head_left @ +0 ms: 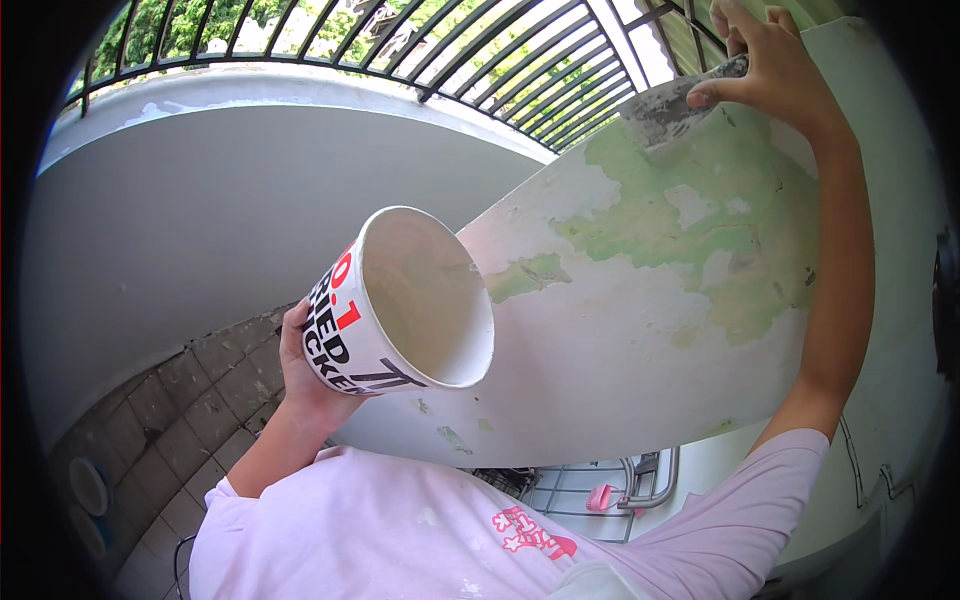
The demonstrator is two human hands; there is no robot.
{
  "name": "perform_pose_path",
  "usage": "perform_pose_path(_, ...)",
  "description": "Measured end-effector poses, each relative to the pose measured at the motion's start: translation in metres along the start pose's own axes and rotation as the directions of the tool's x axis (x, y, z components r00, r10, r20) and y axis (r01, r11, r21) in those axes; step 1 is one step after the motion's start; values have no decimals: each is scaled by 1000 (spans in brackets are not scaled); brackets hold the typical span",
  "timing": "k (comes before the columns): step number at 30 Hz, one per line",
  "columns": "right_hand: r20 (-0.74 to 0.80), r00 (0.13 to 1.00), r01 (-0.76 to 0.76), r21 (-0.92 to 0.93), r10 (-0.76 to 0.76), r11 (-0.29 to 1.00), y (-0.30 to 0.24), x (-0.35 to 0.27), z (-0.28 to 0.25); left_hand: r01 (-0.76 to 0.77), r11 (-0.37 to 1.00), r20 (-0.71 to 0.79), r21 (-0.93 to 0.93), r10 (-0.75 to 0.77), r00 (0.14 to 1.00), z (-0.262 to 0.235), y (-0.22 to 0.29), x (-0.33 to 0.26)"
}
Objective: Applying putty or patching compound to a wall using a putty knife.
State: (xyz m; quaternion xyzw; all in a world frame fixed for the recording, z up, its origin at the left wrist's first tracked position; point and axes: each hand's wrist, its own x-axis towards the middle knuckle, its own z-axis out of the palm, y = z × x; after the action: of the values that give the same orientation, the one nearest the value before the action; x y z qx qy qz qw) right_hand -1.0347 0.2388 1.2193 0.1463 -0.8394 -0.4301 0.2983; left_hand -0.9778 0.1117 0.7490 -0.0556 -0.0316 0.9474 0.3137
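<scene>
My left hand grips a white paper bucket with black and red print, wrapped around its left side. The bucket is tilted, its mouth facing up and to the right; its inside looks pale, and I cannot make out what it holds. Up at the top right, my right hand is closed around a flat scraper, its grey blade smeared with whitish residue. The blade lies against or very close to the upper part of a wall whose white coat has worn off in patches of green paint.
Black metal railings top the low grey parapet on the left. Grey tiles cover the floor, with pale round objects at lower left. Below the wall stands a metal wire rack with a pink item.
</scene>
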Motion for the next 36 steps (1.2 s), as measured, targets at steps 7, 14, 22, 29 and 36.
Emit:
perform_pose_path(7,307,948,-6,-249,84,968,10,7,0,-80,997,-68,2,80,994,-7,6,-1)
perform_pose_path(14,218,972,10,-394,83,919,24,9,-20,-103,993,-43,-48,101,994,-7,6,-5)
perform_pose_path(22,266,961,20,-343,76,939,-40,-12,-20,-87,996,-92,-3,86,992,-2,0,-11)
perform_pose_path(29,299,954,112,-427,23,897,-62,-13,-17,-78,996,-125,33,82,989,-6,-4,-11)
perform_pose_path(36,186,977,59,-697,101,715,-90,-15,-45,-60,996,-100,71,67,993,-9,-6,-10)
